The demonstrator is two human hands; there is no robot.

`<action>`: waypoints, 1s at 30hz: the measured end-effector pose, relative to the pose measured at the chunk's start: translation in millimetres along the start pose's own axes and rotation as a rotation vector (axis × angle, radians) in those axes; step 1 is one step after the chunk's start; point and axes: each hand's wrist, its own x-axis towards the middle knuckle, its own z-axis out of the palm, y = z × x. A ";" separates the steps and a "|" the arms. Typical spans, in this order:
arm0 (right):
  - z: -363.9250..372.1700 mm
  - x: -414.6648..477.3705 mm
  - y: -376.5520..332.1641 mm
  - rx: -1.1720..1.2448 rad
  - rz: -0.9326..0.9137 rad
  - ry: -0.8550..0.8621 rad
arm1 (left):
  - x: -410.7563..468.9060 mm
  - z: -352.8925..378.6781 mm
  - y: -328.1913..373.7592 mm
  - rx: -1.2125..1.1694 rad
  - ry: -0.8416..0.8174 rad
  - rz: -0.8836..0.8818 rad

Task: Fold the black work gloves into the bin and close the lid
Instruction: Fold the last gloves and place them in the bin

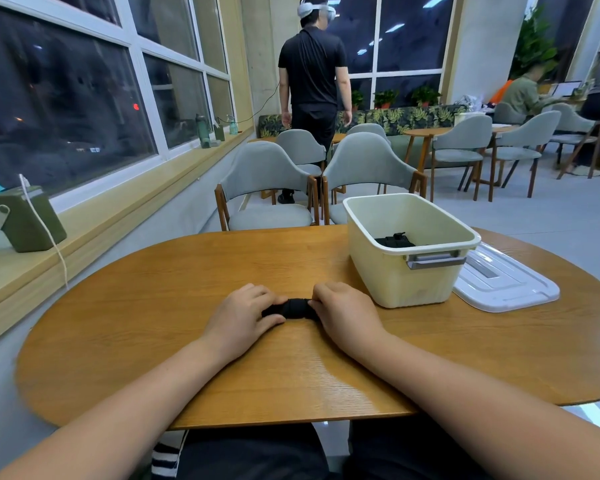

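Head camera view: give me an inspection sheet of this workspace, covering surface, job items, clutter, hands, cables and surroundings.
Surface: oval wooden table, bare wood showing.
Job's things: rolled black glove on the table between the hands; cream bin open, second black glove inside; white lid flat on the table, right of the bin.
Clutter: nothing seen.
Grippers: left hand and right hand each grip one end of the rolled black glove, fingers curled.
Cables: white cable hangs from a green box on the windowsill.
Surroundings: grey chairs; a person standing beyond them.
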 end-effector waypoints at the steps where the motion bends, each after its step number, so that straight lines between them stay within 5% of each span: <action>1: 1.8 -2.2 -0.9 -0.032 -0.011 0.012 | 0.2 0.5 -1.0 0.013 0.003 0.006; 30: -1.4 12.0 -4.1 0.155 0.062 -0.173 | 18.9 13.4 2.3 0.123 -0.040 0.016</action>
